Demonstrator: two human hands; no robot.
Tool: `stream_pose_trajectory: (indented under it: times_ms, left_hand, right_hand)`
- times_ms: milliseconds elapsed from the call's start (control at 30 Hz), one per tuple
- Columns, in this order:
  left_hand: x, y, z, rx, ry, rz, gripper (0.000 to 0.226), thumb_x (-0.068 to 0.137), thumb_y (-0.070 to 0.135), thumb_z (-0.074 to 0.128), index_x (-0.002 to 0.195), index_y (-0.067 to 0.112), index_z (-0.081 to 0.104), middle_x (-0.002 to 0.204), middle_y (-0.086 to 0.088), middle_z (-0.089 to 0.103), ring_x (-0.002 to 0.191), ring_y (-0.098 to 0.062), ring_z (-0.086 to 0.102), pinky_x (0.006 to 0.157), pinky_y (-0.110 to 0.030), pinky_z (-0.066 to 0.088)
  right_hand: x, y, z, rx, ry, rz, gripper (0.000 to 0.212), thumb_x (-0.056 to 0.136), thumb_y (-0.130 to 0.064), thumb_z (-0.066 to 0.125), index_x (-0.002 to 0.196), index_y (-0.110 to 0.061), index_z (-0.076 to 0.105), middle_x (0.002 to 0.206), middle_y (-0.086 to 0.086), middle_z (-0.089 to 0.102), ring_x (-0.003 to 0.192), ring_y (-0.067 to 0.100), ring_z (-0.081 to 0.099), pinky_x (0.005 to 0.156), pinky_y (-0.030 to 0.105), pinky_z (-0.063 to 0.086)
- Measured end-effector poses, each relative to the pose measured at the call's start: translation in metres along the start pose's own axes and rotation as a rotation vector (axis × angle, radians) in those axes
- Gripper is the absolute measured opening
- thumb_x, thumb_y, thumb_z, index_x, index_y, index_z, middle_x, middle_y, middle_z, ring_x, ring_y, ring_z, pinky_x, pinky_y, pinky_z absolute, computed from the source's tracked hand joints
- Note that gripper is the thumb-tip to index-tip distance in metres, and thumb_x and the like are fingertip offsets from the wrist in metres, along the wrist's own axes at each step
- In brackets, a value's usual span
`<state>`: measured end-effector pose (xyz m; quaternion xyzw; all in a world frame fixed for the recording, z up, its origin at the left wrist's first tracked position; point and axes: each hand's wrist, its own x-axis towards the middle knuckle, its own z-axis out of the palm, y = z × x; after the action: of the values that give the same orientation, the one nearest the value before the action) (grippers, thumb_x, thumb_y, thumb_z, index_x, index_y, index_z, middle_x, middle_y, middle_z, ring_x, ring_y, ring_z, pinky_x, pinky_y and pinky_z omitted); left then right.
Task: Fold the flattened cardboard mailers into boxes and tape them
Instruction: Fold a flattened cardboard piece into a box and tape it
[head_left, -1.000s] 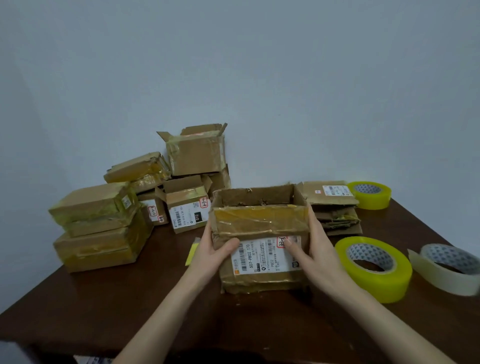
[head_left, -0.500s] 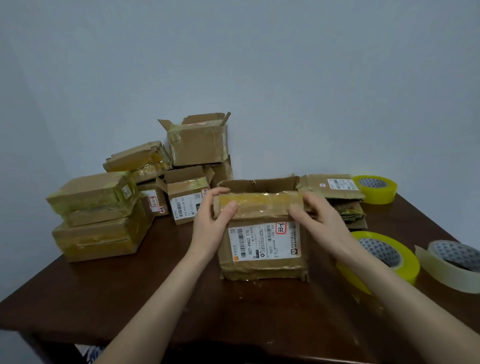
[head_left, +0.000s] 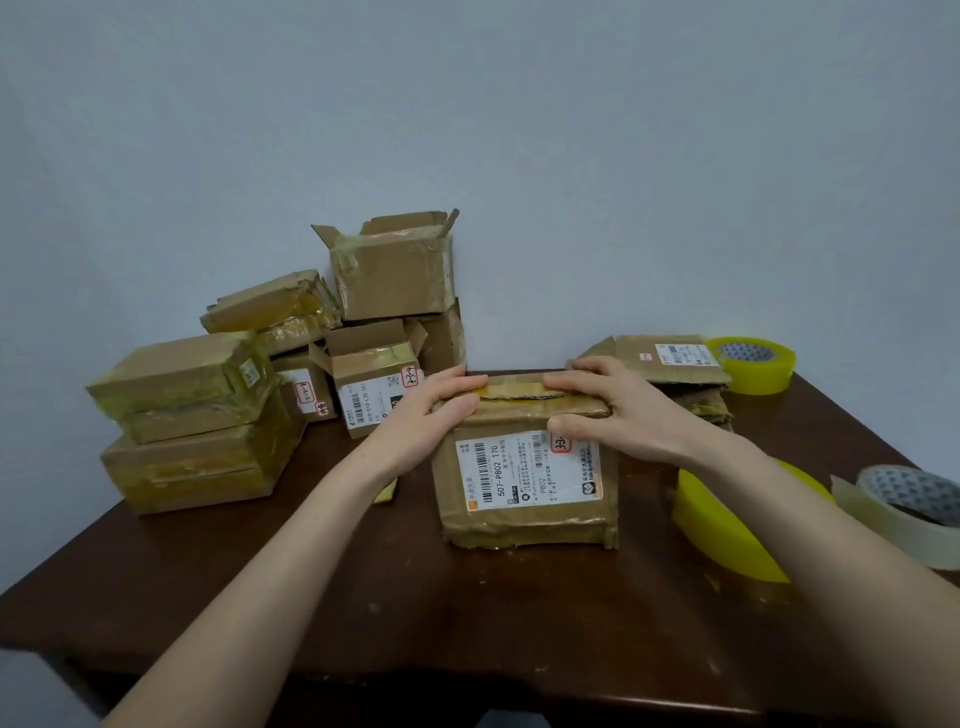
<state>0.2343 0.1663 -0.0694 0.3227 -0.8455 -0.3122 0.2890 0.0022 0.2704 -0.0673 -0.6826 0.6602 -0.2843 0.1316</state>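
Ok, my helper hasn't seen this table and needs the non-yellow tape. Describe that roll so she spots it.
On the dark brown wooden table, look to the right edge, nearest the person. Beside the large yellow tape roll lies a pale cream tape roll with a patterned core. It alone is whitish; both other rolls are bright yellow.

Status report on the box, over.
Left hand, right hand flat, pressing flaps down. Brown labelled cardboard box upright. Large yellow tape roll behind right forearm.

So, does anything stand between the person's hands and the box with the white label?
Nothing visible does. The left hand and the right hand lie flat on the closed top flaps of the box, with the thumbs on its front side.
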Motion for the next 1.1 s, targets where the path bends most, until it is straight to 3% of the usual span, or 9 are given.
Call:
stream_pose_trajectory:
  times_ms: [167, 333, 400, 567, 733, 867, 933, 1000, 1100]
  left_hand:
    - [-0.009, -0.013, 0.009, 0.228, -0.126, -0.063, 0.040, 0.102, 0.033, 0.038, 0.142, 0.033, 0.042, 0.157, 0.004, 0.021, 0.142, -0.013, 0.022, 0.109, -0.026, 0.018]
    - [-0.003, 0.003, 0.019, 0.142, 0.160, -0.033, 0.034, 0.097, 0.036, 0.048, 0.129, 0.029, 0.057, 0.145, 0.000, 0.043, 0.135, -0.016, 0.037, 0.108, -0.031, 0.028]
    - [0.002, 0.014, 0.024, 0.193, 0.216, -0.010, 0.039, 0.097, 0.037, 0.048, 0.133, 0.023, 0.056, 0.147, -0.001, 0.041, 0.136, -0.016, 0.035, 0.106, -0.029, 0.027]
    - [0.007, 0.009, 0.033, 0.010, 0.301, -0.117, 0.050, 0.093, 0.041, 0.054, 0.138, 0.020, 0.048, 0.142, -0.001, 0.045, 0.130, -0.017, 0.041, 0.109, -0.038, 0.035]
    - [-0.002, -0.012, 0.028, 0.014, 0.388, -0.149, 0.051, 0.094, 0.035, 0.055, 0.141, 0.017, 0.044, 0.147, 0.000, 0.041, 0.136, -0.014, 0.033, 0.103, -0.022, 0.026]
    - [-0.014, -0.030, 0.031, 0.020, 0.316, -0.208, 0.047, 0.094, 0.038, 0.053, 0.138, 0.020, 0.048, 0.144, -0.001, 0.044, 0.132, -0.016, 0.040, 0.103, -0.028, 0.033]
    - [-0.015, -0.028, 0.035, 0.206, 0.343, -0.187, 0.044, 0.096, 0.038, 0.050, 0.135, 0.019, 0.051, 0.150, -0.002, 0.035, 0.138, -0.016, 0.032, 0.109, -0.032, 0.028]
    - [-0.013, -0.014, 0.038, 0.501, 0.352, -0.033, 0.041, 0.099, 0.036, 0.043, 0.134, 0.018, 0.053, 0.155, -0.002, 0.028, 0.144, -0.016, 0.020, 0.116, -0.033, 0.016]
    - [-0.010, 0.009, 0.055, 0.702, 0.148, 0.183, 0.048, 0.101, 0.042, 0.032, 0.146, 0.027, 0.035, 0.156, 0.002, 0.027, 0.145, -0.014, 0.019, 0.118, -0.035, 0.007]
  right_hand:
    - [0.002, -0.005, 0.014, -0.106, -0.019, 0.027, 0.058, 0.079, -0.062, 0.062, 0.134, -0.045, 0.050, 0.147, -0.002, 0.026, 0.133, 0.024, 0.038, 0.111, 0.041, 0.034]
    - [-0.003, -0.004, 0.017, 0.072, 0.114, 0.002, 0.051, 0.077, -0.051, 0.071, 0.126, -0.042, 0.059, 0.137, -0.002, 0.033, 0.130, 0.018, 0.039, 0.112, 0.037, 0.033]
    - [-0.003, -0.003, 0.017, 0.106, 0.179, 0.009, 0.050, 0.076, -0.049, 0.072, 0.124, -0.040, 0.061, 0.133, -0.001, 0.035, 0.129, 0.018, 0.040, 0.112, 0.038, 0.033]
    - [0.004, -0.003, 0.019, 0.132, 0.243, 0.063, 0.048, 0.076, -0.049, 0.074, 0.123, -0.040, 0.063, 0.137, 0.002, 0.037, 0.129, 0.020, 0.041, 0.109, 0.042, 0.036]
    - [0.012, -0.005, 0.054, 0.180, 0.183, 0.042, 0.047, 0.081, -0.043, 0.071, 0.126, -0.039, 0.060, 0.141, 0.002, 0.031, 0.130, 0.022, 0.038, 0.109, 0.040, 0.035]
    - [0.017, 0.003, 0.063, 0.184, 0.096, 0.056, 0.044, 0.082, -0.044, 0.071, 0.124, -0.042, 0.060, 0.141, 0.000, 0.030, 0.132, 0.022, 0.035, 0.109, 0.043, 0.036]
    - [0.015, 0.005, 0.057, 0.156, 0.049, 0.059, 0.045, 0.082, -0.043, 0.071, 0.125, -0.042, 0.059, 0.141, 0.000, 0.029, 0.131, 0.021, 0.034, 0.109, 0.042, 0.037]
    - [0.011, 0.007, 0.048, 0.157, 0.048, 0.062, 0.046, 0.081, -0.042, 0.073, 0.125, -0.041, 0.060, 0.140, -0.001, 0.030, 0.131, 0.020, 0.036, 0.109, 0.039, 0.037]
    - [-0.001, 0.013, 0.035, 0.144, 0.049, 0.083, 0.051, 0.081, -0.036, 0.075, 0.128, -0.040, 0.058, 0.145, 0.001, 0.030, 0.134, 0.020, 0.034, 0.108, 0.032, 0.034]
